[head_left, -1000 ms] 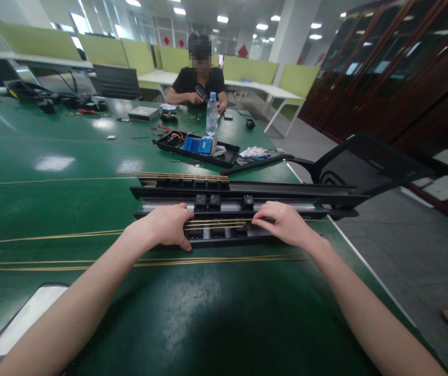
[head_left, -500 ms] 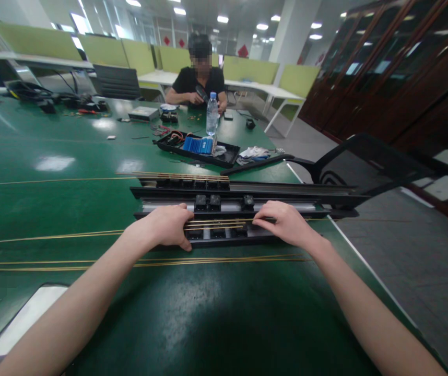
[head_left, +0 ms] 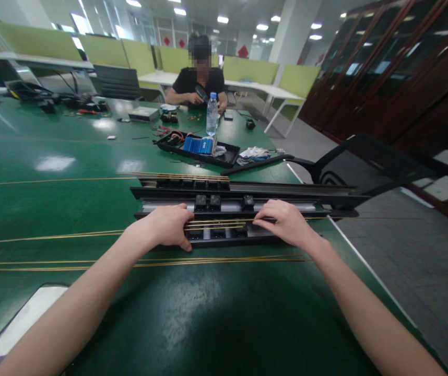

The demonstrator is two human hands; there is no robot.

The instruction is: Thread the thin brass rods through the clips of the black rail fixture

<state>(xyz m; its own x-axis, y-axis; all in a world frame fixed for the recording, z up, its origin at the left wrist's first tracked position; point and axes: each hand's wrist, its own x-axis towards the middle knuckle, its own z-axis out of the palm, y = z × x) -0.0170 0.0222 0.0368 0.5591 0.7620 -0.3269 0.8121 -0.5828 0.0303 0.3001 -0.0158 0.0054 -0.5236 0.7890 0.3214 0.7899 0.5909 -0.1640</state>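
Brass rods (head_left: 216, 226) run in from the left, under your left hand (head_left: 168, 224), whose thumb and fingers straddle the near black rail (head_left: 224, 242), seemingly to steady it while the rods lie over its dark blocks (head_left: 219, 233). Farther right, your right hand (head_left: 281, 222) has thumb and fingertips close together, apparently pinching one thin rod (head_left: 245, 220) above that rail to hold it in line.
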